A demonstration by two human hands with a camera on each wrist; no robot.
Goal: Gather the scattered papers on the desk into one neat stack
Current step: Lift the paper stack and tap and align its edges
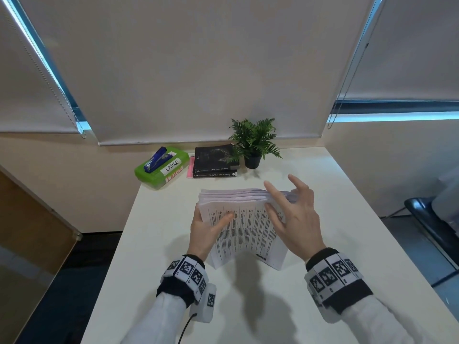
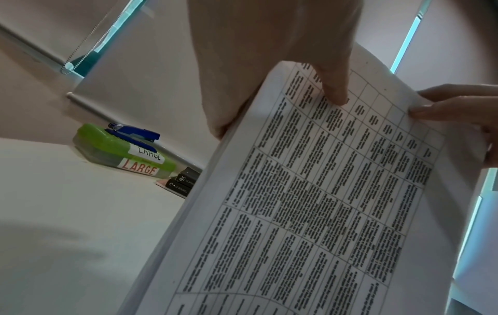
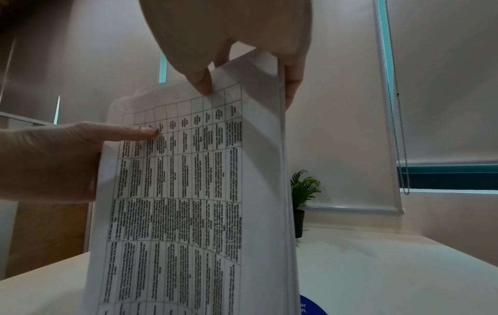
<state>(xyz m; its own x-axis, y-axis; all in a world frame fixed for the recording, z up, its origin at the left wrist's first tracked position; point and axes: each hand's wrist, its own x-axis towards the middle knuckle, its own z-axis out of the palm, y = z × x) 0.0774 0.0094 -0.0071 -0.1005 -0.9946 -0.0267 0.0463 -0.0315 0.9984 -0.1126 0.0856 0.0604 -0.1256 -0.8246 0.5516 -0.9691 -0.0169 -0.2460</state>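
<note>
The stack of papers (image 1: 244,227) stands on edge near the middle of the table (image 1: 347,219), its lower edge on the tabletop and its upper edge leaning toward the far edge; the front sheet carries a printed grid of dense text. The left hand (image 1: 207,228) grips the stack's left side, thumb pressed flat on the printed face and fingers hidden behind the sheets. The right hand (image 1: 295,214) pinches the upper right corner, thumb on the front sheet and fingers spread over the top edge and the back.

Beyond the papers, along the far edge of the table, a green plastic box (image 1: 162,168) labelled "LARGE" lies at the far left corner with a blue stapler (image 1: 157,160) on its lid. Just right of it two black books (image 1: 215,161) are stacked on top of a pink sheet (image 1: 191,167), and a small potted fern (image 1: 254,142) in a black pot stands beside the books. These items are well apart from the stack and hands.

The table is plain white and set into a corner. Beige roller blinds (image 1: 198,65) with bead chains cover the windows behind it and to both sides. Both wrists wear bands of black-and-white markers over white sleeves.
</note>
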